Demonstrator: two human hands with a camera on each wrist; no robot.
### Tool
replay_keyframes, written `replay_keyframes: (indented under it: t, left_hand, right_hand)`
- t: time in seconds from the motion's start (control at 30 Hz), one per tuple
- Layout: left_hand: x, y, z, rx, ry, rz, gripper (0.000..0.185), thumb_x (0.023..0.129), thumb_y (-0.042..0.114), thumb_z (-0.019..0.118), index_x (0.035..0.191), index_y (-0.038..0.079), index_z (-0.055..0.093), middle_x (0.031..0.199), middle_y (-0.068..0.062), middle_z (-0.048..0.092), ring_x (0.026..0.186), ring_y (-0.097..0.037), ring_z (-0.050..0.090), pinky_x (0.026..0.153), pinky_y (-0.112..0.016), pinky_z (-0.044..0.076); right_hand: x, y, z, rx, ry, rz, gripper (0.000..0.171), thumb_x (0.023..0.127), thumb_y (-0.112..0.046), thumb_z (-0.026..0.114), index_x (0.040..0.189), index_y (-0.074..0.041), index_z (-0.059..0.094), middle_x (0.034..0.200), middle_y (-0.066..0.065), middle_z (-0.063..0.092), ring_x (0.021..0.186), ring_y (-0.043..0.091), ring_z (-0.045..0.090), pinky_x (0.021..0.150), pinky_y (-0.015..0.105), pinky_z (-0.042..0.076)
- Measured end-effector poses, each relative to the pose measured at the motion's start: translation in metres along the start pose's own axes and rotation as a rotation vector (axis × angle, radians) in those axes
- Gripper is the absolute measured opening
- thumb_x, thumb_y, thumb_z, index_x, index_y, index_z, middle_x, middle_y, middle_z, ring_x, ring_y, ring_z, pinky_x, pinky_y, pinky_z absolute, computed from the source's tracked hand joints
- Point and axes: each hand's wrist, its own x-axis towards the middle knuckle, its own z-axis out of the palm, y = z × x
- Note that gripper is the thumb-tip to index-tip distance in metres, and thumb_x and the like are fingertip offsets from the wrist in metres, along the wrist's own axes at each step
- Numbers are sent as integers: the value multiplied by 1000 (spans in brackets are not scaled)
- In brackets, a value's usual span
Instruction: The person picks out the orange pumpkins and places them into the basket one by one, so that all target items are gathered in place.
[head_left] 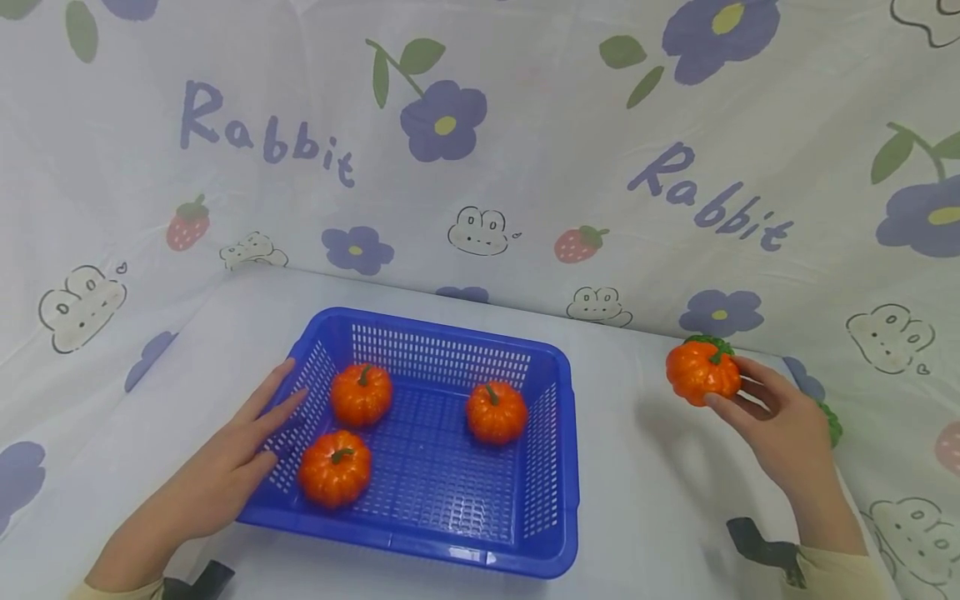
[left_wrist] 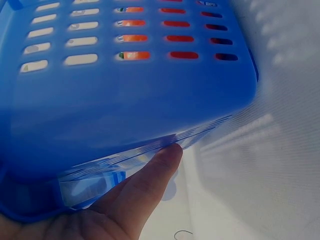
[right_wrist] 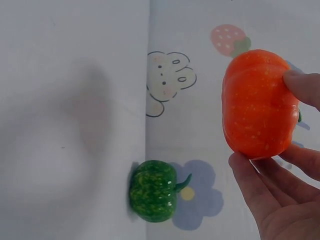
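Observation:
My right hand (head_left: 787,425) pinches an orange toy pumpkin (head_left: 702,373) between thumb and fingers, raised above the table at the right. In the right wrist view the same pumpkin (right_wrist: 260,105) shows its ribbed side, with a green toy pumpkin (right_wrist: 154,191) on the table behind it. At the left, my left hand (head_left: 225,467) lies along the side of a blue plastic basket (head_left: 420,540), fingers mostly straight at its rim. The left wrist view shows the thumb (left_wrist: 157,177) against the basket's outer wall. Three orange pumpkins sit inside, one of them (head_left: 497,412) at the right.
Another green object (head_left: 831,423) is partly hidden behind my right wrist. The white table (head_left: 615,500) meets a hanging cloth (head_left: 525,125) printed with rabbits, flowers and strawberries along its back edge.

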Motion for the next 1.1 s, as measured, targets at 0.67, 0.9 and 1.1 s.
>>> replay_keyframes:
  t: [0.67,0.9,1.1]
  left_hand:
    - [0,0,0,0,-3,-6,69,100,-3,55,167,3,40,183,-4,3,163,-45,17,119,-59,26]
    - [-1,-1,0,0,-1,-9,68,101,-3,55,167,4,40,183,-3,3,163,-44,17,121,-56,25]
    - [-1,-1,1,-4,0,-6,68,101,-3,55,167,4,40,183,-3,3,163,-44,16,120,-58,26]
  right_hand:
    - [-13,-33,-6,14,77,-206,69,94,-7,85,157,-5,56,149,20,61,132,28,65,93,6,46]
    - [-18,-46,-7,-2,55,-243,71,93,-7,87,157,-6,56,147,19,62,131,42,63,92,5,45]
    - [-21,-52,-4,12,61,-305,71,90,-2,87,155,-4,58,146,18,62,130,10,63,94,6,45]
